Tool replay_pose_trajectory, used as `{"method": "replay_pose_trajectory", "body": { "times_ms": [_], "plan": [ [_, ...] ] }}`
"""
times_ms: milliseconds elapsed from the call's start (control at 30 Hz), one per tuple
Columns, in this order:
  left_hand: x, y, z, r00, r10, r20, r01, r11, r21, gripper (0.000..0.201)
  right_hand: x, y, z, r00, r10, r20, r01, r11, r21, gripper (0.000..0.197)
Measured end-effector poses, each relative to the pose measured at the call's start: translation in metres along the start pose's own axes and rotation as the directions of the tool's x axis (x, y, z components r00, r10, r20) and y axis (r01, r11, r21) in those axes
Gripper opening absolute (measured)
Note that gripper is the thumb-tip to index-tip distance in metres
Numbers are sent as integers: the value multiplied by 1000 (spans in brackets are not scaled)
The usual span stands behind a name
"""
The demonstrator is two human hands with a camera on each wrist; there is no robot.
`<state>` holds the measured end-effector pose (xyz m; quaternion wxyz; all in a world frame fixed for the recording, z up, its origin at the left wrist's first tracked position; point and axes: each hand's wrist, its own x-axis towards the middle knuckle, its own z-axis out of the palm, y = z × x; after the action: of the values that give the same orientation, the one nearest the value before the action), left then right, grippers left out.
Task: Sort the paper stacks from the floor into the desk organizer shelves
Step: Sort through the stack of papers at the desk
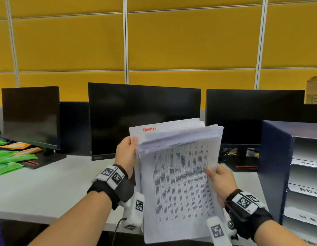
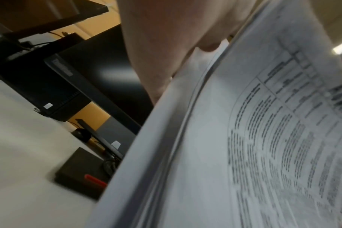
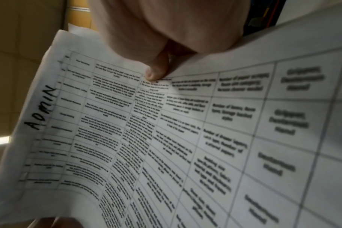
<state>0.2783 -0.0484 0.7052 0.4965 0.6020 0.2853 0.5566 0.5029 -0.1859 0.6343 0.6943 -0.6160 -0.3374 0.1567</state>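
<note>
Packets: green and orange, lay on the table at the 9 o'clock edge of the head view.
Table: pale grey; carried three dark monitors and the desk organizer.
Monitors: left monitor, centre monitor, right monitor, all with dark screens, stood in a row before the yellow wall panels.
Left hand: grip clamped on the paper stack at its left edge, toward 10 o'clock, thumb on the front sheets.
Paper stack: held upright in the air above the table's near edge, between both hands, in front of the centre monitor; top sheets fanned apart. Front sheet carried a printed table; a rear sheet showed "ADMIN" in red. The right wrist view showed a page marked "ADMIN" in black.
Right hand: grip clamped on the stack's right edge, at 3 o'clock, thumb pressed on the front sheet.
Desk organizer: dark blue, stood on the table at 3 o'clock, near the stack and apart from it; its white shelves bore handwritten labels.
</note>
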Motion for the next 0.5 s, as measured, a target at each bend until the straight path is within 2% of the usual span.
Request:
{"method": "replay_pose_trajectory", "body": {
  "times_ms": [67,167,233,300,333,400,500],
  "plan": [
    [-5,-8,0,989,-54,136,61,997,-49,41,4,3,-2,1000,22,-21,-21,999,30,21],
    [-15,-23,0,919,-160,360,193,980,-57,60,8,8,-2,998,45,-55,-41,997,67,21],
    [-18,-33,-1,889,-134,438,158,987,-19,69,9,10,-3,998,39,-53,-35,996,81,20],
    [-15,-42,-2,880,-98,466,103,995,15,97,9,10,-5,999,20,-28,-17,994,108,20],
    [-14,-46,-3,873,-90,480,97,995,11,105,8,8,-7,1000,13,-11,-11,991,131,20],
    [-14,-48,-1,875,-14,484,33,999,-31,94,6,6,-10,999,0,38,-7,983,183,20],
    [-23,-35,11,864,114,490,-91,993,-70,56,6,7,-19,992,-19,121,-12,968,252,20]
  ]
}}
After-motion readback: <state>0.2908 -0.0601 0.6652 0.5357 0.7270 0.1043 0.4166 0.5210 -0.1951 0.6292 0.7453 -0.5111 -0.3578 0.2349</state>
